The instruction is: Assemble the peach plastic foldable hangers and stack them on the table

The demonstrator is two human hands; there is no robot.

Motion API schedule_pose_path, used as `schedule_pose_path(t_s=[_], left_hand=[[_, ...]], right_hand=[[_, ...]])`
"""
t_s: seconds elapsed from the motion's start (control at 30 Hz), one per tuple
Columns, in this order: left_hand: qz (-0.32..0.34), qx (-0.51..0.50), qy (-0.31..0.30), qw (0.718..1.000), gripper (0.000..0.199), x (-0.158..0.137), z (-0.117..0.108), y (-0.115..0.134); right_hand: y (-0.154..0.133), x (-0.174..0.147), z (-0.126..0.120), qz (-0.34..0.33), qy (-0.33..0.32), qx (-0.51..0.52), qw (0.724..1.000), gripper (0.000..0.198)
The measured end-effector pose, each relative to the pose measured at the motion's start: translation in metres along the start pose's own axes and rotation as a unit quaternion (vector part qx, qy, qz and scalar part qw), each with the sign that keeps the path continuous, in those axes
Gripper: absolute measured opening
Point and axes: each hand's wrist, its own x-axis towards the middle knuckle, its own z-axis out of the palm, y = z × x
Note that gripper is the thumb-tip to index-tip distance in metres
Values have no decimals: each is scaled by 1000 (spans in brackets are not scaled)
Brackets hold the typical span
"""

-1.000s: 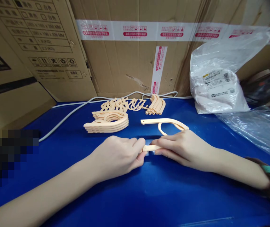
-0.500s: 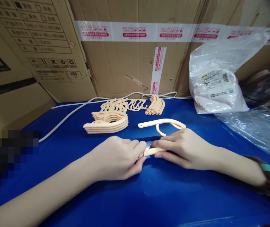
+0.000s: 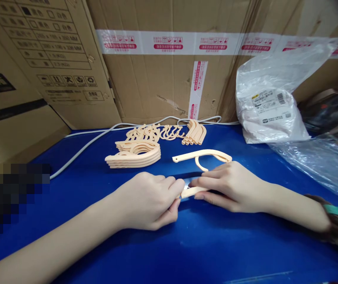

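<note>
My right hand [image 3: 230, 187] pinches a cream plastic hanger arm [image 3: 190, 192] between thumb and fingers, low over the table. At the arm's left end, my left hand [image 3: 152, 201] is closed, thumb against bent forefinger, on a cream hanger part that its fingers mostly hide. Whether the two parts are joined cannot be made out. Just beyond my right hand lies another curved hanger arm [image 3: 197, 154] with a hole at its left end and a hook-like curve beneath; my fingers cover part of its right side.
On the blue table [image 3: 186, 248] are a stack of hanger arms [image 3: 133, 161], several hooks [image 3: 170, 132] and a bundle of curved arms [image 3: 197, 132]. A white cable [image 3: 80, 152] runs behind them. Cardboard boxes [image 3: 154, 86] stand at the back; a plastic bag [image 3: 271, 114] sits right.
My left hand has shifted very slightly down, and the left end of the held hanger arm shows a little more. Both hands keep their grip; the other parts lie as before.
</note>
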Motion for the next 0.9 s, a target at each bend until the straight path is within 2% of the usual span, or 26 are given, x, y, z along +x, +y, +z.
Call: schedule_pose_path(t_s=[0.27,0.57,0.9], left_hand=[[12,-3,3,1000,18,-3,3,1],[48,-26,-19,998,19,-2,-1,2],[23,-8,7,1000,21,-1,3,1]], right_hand=[[0,-1,-1,-20,13,7,1000,31],[0,-3,-2,-16,-11,42,999,27],[-1,-3,-1,-12,1,33,999,28]])
